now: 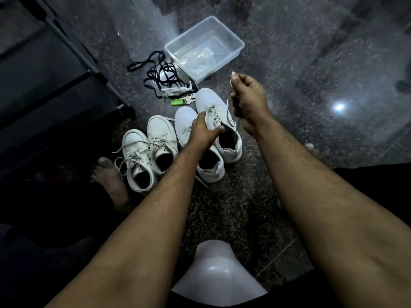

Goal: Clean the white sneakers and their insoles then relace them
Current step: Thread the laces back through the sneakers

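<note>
Nearest me, a pale plastic seat edge (219,272) shows between my forearms, over a dark speckled stone floor (311,63). My bare left foot (111,181) rests on that floor beside the leftmost shoes.

Four white sneakers stand in a row on the floor, toes pointing away from me. The two on the left are a laced pair (149,152), their laces loose and trailing. Next comes a third sneaker (195,150), partly under my left forearm.

My left hand (204,132) presses on the fourth sneaker (220,123), thumb and fingers spread across its tongue and lacing, holding it down. My right hand (249,96) is raised just right of that shoe, fingers curled tight around its white lace (231,85), which runs down into the eyelets.

Beyond the toes lie a small green object (176,101) and a tangle of black laces (160,74). Farthest, a clear plastic tub (233,38) sits on the floor. A dark rack (55,74) stands at the left.
</note>
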Demonstrator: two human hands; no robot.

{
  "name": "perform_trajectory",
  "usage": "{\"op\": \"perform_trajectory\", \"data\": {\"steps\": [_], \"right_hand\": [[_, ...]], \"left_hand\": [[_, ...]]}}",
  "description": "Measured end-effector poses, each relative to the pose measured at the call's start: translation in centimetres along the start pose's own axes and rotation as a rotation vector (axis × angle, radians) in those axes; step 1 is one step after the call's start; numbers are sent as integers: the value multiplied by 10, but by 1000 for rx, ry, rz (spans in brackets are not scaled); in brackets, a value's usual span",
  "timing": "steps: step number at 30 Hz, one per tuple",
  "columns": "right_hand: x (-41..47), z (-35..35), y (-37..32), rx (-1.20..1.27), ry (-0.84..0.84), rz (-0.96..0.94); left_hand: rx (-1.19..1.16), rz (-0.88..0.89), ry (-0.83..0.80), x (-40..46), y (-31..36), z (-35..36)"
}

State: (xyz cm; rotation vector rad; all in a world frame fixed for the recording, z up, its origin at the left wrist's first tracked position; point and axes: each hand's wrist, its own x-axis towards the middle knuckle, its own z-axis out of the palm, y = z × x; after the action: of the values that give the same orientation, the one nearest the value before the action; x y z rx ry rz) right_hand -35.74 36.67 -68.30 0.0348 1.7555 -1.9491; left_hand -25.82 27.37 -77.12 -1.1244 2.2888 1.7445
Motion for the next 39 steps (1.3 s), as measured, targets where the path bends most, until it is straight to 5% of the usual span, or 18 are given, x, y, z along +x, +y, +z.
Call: {"op": "perform_trajectory", "data": {"steps": [6,12,17,23,32,36,39], "right_hand": [[15,15,16,-263,-91,-127],[29,-12,74,-773,264,123],[23,-23,110,-949,216,129],[26,-12,113,-948,178,-94],[50,-3,124,-627,83,144],[39,10,97,-384,126,187],[33,18,72,-231,144,30]], "left_hand": [[-73,-137,-12,7,-1,3],[-129,-111,86,14,-3,14],[-103,-114,178,27,-2,20],[-84,-163,220,38,0,23],[121,22,469,31,8,11],[26,-61,415,24,12,10],[-303,-90,322,16,17,12]]}}
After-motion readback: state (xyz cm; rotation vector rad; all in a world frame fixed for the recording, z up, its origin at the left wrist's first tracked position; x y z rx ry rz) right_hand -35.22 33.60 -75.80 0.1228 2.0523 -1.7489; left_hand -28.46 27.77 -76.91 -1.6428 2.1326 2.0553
